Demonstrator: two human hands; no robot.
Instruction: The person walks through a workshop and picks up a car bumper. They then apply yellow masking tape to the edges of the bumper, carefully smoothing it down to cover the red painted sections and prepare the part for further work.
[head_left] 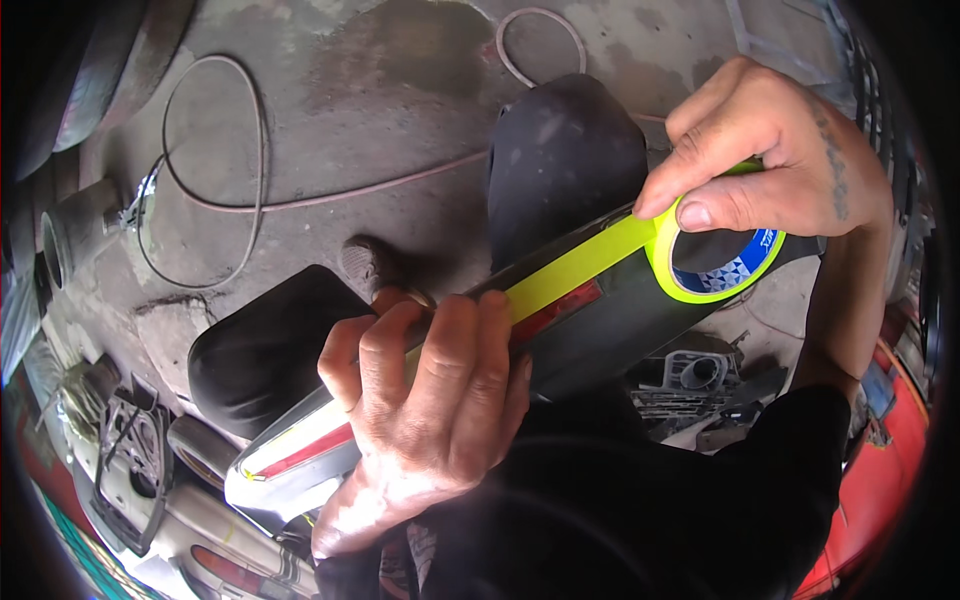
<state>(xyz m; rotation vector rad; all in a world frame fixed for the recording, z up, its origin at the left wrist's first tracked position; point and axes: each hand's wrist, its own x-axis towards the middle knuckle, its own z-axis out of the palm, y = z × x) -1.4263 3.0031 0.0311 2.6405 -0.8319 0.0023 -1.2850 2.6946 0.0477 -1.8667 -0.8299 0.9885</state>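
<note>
A long dark car trim panel (pixel 640 310) with a red reflector strip (pixel 318 447) lies slantwise across my lap, from lower left to upper right. Fluorescent yellow tape (pixel 578 268) runs above the red strip along its edge. My left hand (pixel 435 390) wraps over the panel's middle, fingers bent and pressing on the tape; its thumb is hidden. In my right hand (pixel 770 150) is a roll of yellow masking tape (pixel 662 268) with a blue core, gripped between thumb and fingers. A taut strip stretches from the roll toward my left hand.
A thin hose (pixel 375 184) loops over the stained concrete floor (pixel 330 110). My knees (pixel 570 160) stand beyond the panel. Grey plastic car parts (pixel 700 375) lie at right, near a red panel (pixel 880 480). More parts (pixel 135 460) and a metal cylinder (pixel 80 230) sit at left.
</note>
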